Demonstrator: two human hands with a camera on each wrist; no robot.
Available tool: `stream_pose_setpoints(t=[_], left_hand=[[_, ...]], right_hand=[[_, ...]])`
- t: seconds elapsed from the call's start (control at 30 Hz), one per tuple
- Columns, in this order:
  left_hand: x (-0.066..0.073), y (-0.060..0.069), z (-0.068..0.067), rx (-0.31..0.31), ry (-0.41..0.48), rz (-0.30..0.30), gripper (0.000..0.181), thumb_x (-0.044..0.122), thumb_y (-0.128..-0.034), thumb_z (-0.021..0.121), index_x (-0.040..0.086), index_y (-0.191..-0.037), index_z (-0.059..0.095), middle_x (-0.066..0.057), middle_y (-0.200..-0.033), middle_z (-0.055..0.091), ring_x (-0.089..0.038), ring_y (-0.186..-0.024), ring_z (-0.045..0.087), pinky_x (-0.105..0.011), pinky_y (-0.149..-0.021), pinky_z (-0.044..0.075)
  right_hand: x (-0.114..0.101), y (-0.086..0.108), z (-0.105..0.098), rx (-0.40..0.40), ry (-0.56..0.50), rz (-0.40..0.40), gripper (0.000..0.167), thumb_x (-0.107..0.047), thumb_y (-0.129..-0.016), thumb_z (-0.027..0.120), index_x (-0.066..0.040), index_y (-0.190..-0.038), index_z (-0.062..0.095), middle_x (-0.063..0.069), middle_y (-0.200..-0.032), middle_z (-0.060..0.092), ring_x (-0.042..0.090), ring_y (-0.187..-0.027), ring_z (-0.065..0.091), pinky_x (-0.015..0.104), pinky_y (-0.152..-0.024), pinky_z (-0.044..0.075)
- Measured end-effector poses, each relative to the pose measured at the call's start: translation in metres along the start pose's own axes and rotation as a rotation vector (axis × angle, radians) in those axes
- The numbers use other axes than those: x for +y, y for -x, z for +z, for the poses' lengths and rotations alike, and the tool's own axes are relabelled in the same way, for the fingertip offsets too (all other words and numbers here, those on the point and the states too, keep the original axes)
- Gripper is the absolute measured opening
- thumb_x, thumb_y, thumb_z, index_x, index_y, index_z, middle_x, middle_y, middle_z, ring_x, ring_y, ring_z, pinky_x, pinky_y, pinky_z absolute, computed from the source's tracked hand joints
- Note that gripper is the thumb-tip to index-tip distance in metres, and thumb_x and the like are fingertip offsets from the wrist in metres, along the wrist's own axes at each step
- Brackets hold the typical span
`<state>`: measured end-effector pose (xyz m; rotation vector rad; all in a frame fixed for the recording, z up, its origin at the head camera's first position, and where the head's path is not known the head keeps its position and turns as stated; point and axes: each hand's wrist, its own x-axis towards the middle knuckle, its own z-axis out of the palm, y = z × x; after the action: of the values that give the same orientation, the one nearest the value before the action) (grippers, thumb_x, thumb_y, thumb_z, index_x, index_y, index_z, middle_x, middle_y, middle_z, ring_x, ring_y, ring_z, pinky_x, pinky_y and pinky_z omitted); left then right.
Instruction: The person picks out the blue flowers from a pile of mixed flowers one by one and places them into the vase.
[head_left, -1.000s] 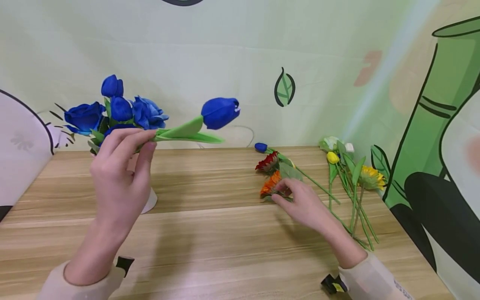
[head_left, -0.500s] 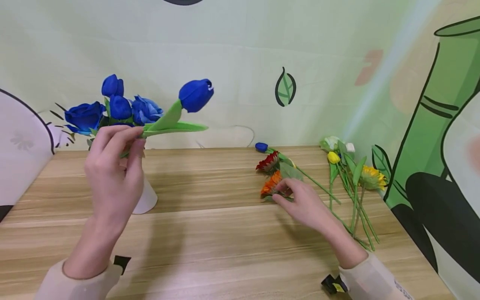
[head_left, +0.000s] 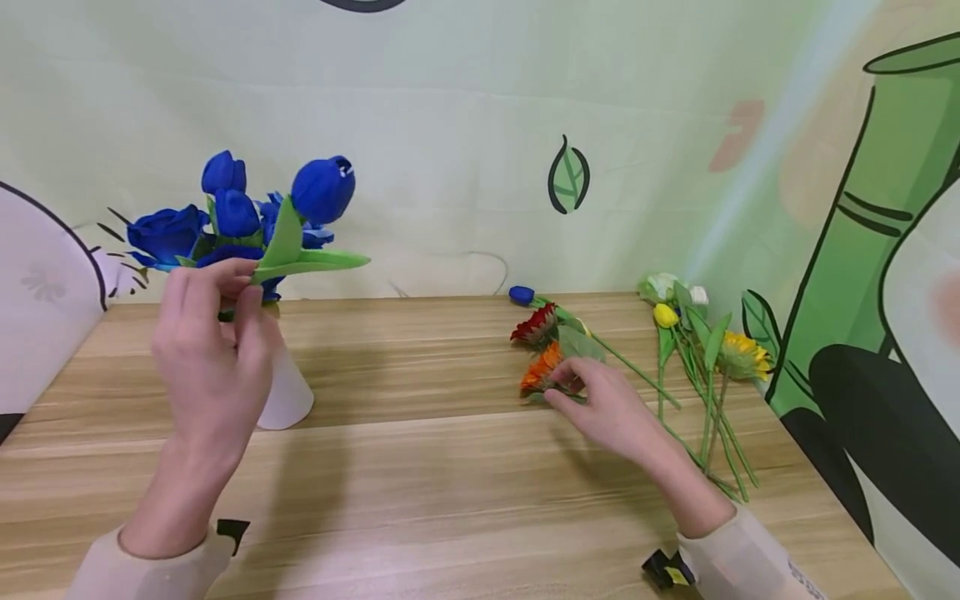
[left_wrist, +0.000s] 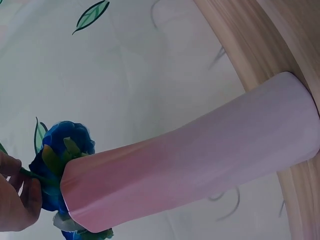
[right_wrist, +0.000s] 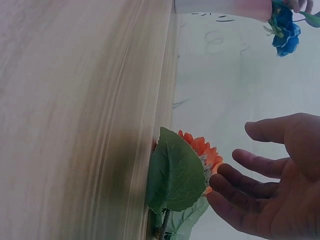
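Note:
My left hand (head_left: 213, 346) pinches a blue tulip (head_left: 322, 190) by its stem, just below two long green leaves. The bloom tilts up and to the right, in front of a bunch of blue flowers (head_left: 167, 233) in a tall vase (head_left: 287, 390). In the left wrist view the vase (left_wrist: 190, 150) fades from pink at its mouth to white at its base, and the fingers are beside the mouth. My right hand (head_left: 603, 408) hovers by an orange flower (head_left: 542, 368), fingers loosely bent; the right wrist view shows it holding nothing.
A dark red flower (head_left: 536, 325) and another blue tulip (head_left: 521, 295) lie behind the orange one. Further right on the wooden table (head_left: 450, 500) lie a yellow tulip (head_left: 665, 315), a sunflower (head_left: 744, 357) and whitish blooms. A printed cloth (head_left: 450, 125) hangs behind.
My left hand has moved a little left with the blue tulip, whose bloom has swung left and more upright, now overlapping the flowers in the vase. My right hand has stayed in place.

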<state>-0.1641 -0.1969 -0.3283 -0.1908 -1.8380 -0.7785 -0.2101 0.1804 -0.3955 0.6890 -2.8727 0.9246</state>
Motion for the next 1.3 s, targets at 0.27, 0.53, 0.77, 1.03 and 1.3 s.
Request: stream_pose_setpoints(t=[0.27, 0.53, 0.77, 1.03, 1.3], left_hand=[[-0.005, 0.002, 0.003, 0.035, -0.049, 0.046, 0.017, -0.007, -0.094, 0.054, -0.012, -0.106, 0.064, -0.028, -0.1, 0.059, -0.045, -0.098, 0.057, -0.033, -0.084, 0.037], [-0.008, 0.003, 0.004, 0.085, -0.043, 0.052, 0.013, -0.006, -0.0919, 0.056, -0.013, -0.097, 0.066, -0.031, -0.103, 0.056, -0.048, -0.108, 0.048, -0.043, -0.098, 0.03], [-0.015, 0.007, 0.001, 0.064, -0.061, 0.026, 0.012, -0.004, -0.0916, 0.057, -0.013, -0.095, 0.064, -0.031, -0.106, 0.053, -0.048, -0.111, 0.046, -0.043, -0.097, 0.03], [-0.017, 0.01, -0.002, 0.046, -0.061, 0.001, 0.023, 0.003, -0.0919, 0.057, -0.011, -0.109, 0.066, -0.031, -0.111, 0.05, -0.047, -0.111, 0.043, -0.043, -0.094, 0.029], [-0.006, 0.009, -0.002, 0.102, 0.035, 0.05, 0.035, 0.011, -0.089, 0.065, -0.008, -0.118, 0.065, -0.032, -0.114, 0.056, -0.045, -0.113, 0.048, -0.04, -0.094, 0.034]], right_hand=[[0.001, 0.0, 0.0, -0.001, 0.003, -0.01, 0.018, -0.018, -0.098, 0.071, -0.005, -0.11, 0.07, 0.01, -0.107, 0.069, 0.03, -0.1, 0.063, 0.046, -0.087, 0.052], [0.002, 0.001, -0.001, -0.001, -0.001, -0.003, 0.018, -0.019, -0.099, 0.07, -0.005, -0.111, 0.07, 0.008, -0.108, 0.069, 0.028, -0.101, 0.062, 0.046, -0.087, 0.052], [0.002, 0.001, -0.001, -0.002, 0.006, -0.003, 0.019, -0.019, -0.099, 0.071, -0.004, -0.111, 0.07, 0.009, -0.108, 0.069, 0.028, -0.1, 0.062, 0.046, -0.087, 0.052], [0.003, 0.001, 0.0, -0.006, 0.005, -0.013, 0.02, -0.019, -0.098, 0.071, -0.004, -0.111, 0.07, 0.011, -0.107, 0.07, 0.028, -0.099, 0.062, 0.045, -0.086, 0.051], [0.004, 0.001, 0.0, -0.009, 0.007, -0.015, 0.019, -0.02, -0.099, 0.07, -0.004, -0.111, 0.07, 0.009, -0.106, 0.07, 0.028, -0.099, 0.063, 0.045, -0.086, 0.052]])
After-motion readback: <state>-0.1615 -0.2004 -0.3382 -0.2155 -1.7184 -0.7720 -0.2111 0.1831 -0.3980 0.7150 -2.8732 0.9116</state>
